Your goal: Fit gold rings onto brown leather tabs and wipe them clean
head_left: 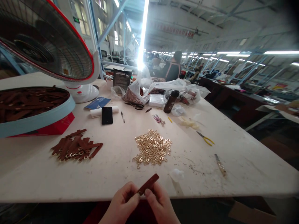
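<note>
Strap [149,183] at the table's [100,180] near edge, pinched between left hand [127,199] and right hand [160,200], far end angled right. Gold glint at its near end. Ring pile [153,147] just beyond. Strap pile [74,145] left, basin [46,121] of straps behind it. Phone [107,115] farther back; pliers [206,138] right.

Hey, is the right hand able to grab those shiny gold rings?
Probably yes: the gold rings lie close ahead and the way looks free, but the right hand holds a brown strip.
</note>
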The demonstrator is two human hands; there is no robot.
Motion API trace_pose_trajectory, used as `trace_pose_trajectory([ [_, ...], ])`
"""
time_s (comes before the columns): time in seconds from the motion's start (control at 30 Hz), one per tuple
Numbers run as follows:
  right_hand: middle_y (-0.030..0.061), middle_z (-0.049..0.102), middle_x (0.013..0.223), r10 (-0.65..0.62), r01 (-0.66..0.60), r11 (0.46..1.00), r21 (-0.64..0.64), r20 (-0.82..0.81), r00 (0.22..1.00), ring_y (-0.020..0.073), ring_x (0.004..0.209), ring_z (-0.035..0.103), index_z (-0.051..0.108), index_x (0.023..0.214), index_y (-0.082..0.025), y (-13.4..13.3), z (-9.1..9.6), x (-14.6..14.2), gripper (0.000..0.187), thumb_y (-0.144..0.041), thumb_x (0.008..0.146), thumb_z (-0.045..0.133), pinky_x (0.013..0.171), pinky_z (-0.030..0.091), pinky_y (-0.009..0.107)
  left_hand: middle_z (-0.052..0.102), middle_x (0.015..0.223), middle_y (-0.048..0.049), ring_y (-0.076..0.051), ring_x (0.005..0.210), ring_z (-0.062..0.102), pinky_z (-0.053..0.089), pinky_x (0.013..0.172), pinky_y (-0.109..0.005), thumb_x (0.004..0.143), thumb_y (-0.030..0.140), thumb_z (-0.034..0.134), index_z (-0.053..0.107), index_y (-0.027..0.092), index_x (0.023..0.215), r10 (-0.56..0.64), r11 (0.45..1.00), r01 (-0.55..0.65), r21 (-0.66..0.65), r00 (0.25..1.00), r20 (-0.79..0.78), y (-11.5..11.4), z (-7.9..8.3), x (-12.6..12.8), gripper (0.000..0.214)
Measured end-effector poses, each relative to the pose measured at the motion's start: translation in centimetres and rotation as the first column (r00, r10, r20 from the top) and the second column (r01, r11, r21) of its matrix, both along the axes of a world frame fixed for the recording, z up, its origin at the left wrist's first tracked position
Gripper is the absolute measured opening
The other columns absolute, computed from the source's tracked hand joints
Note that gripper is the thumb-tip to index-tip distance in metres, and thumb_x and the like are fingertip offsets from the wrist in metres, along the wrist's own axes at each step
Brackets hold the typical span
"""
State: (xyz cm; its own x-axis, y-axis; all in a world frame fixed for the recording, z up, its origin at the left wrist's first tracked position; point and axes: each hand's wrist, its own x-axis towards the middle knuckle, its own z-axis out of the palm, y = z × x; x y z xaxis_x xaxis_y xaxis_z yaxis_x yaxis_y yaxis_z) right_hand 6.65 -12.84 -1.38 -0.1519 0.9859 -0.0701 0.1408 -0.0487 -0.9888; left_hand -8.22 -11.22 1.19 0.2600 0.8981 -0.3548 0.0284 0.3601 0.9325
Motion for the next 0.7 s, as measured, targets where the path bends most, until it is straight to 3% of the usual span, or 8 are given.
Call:
trace_pose_trajectory([
  [0.13, 0.0039, 0.061, 0.078, 0.004, -0.020, 0.994, 0.112, 0.147, 0.989, 0.0135, 0.074, 0.055, 0.060, 0.081, -0.017, 1.0, 1.2, -1.6, 0.023, -0.033, 0.082, 0.044, 0.061, 0.044, 0.021, 0.040, 0.054, 0.0048, -0.011, 0.053, 0.033, 0.025, 0.050, -0.023, 0.069, 0.039, 0.052, 0.043, 0.018, 0.060, -0.019, 1.000, 0.019, 0.014, 0.999, -0.038, -0.3, -0.8, -1.3, 0.024],
  [0.23, 0.0024, 0.060, 0.074, 0.040, -0.048, 0.998, 0.044, 0.166, 0.985, 0.0126, 0.069, 0.054, 0.060, 0.079, -0.017, 1.1, 1.0, -1.9, 0.015, -0.027, 0.077, 0.049, 0.059, 0.043, 0.020, 0.046, 0.059, 0.0022, -0.013, 0.058, 0.039, 0.030, 0.054, -0.024, 0.071, 0.037, 0.050, 0.046, 0.017, 0.063, -0.018, 0.998, 0.022, 0.050, 0.996, -0.087, -0.2, -0.7, -1.8, 0.022],
  [0.4, 0.0000, 0.053, 0.065, 0.079, -0.069, 0.996, -0.054, 0.224, 0.971, 0.0118, 0.062, 0.051, 0.054, 0.072, -0.015, 1.6, 0.3, -2.1, 0.008, -0.020, 0.071, 0.047, 0.053, 0.039, 0.021, 0.052, 0.062, 0.0002, -0.016, 0.061, 0.044, 0.034, 0.056, -0.025, 0.072, 0.031, 0.046, 0.051, 0.016, 0.067, -0.070, 0.986, 0.105, 0.132, 0.968, -0.241, 0.5, -0.4, -2.1, 0.017],
  [0.5, 0.0000, 0.054, 0.066, 0.084, -0.079, 0.996, -0.032, 0.262, 0.961, 0.0122, 0.064, 0.051, 0.054, 0.073, -0.015, 2.0, -0.1, -2.5, 0.009, -0.019, 0.069, 0.047, 0.057, 0.040, 0.022, 0.050, 0.061, 0.0023, -0.015, 0.060, 0.044, 0.033, 0.054, -0.024, 0.072, 0.023, 0.044, 0.049, 0.017, 0.067, -0.098, 0.972, 0.155, 0.179, 0.952, -0.289, 0.8, -0.5, -2.4, 0.010],
  [0.7, 0.0011, 0.058, 0.069, 0.020, -0.033, 0.998, 0.054, 0.221, 0.975, 0.0130, 0.064, 0.054, 0.057, 0.079, -0.016, 3.4, -2.6, -3.9, 0.015, -0.027, 0.072, 0.048, 0.059, 0.043, 0.024, 0.051, 0.059, 0.0028, -0.015, 0.059, 0.048, 0.035, 0.053, -0.023, 0.073, 0.019, 0.043, 0.047, 0.019, 0.063, -0.003, 0.947, 0.154, 0.282, 0.882, -0.472, 2.7, -1.3, -4.1, 0.011],
])
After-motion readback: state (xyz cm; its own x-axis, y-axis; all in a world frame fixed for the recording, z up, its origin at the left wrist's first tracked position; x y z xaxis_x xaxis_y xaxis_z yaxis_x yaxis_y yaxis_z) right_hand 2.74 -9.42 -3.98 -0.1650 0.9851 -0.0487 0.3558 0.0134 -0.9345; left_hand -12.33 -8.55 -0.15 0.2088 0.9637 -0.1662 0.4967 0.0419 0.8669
